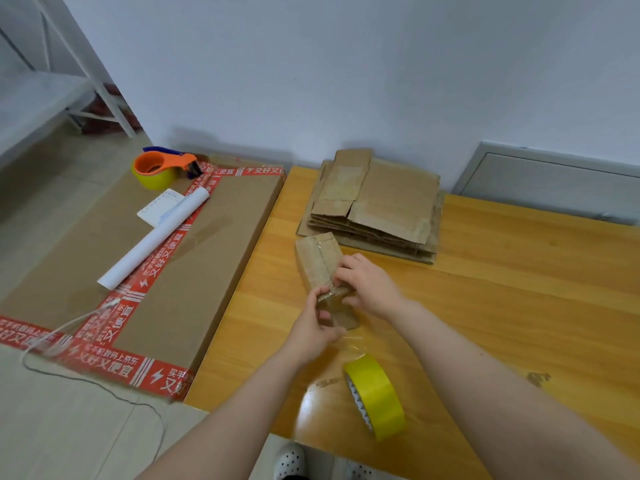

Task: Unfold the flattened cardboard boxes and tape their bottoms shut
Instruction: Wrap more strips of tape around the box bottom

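A small unfolded cardboard box (317, 258) lies on the wooden table (519, 289) with a strip of clear tape along its seam. My left hand (313, 323) grips the box's near end from the left. My right hand (369, 284) pinches the tape at that same end from the right. A clear strip of tape trails from the box down to a yellow tape roll (379, 396) standing on edge near the table's front. A stack of flattened cardboard boxes (377, 202) sits at the back of the table.
A large flat carton (207, 254) with red printed tape lies left of the table. On it rest an orange tape dispenser (162, 166), a white paper roll (156, 237) and a white card. A thin cord runs over the floor at the left. A white shoe (289, 460) shows below.
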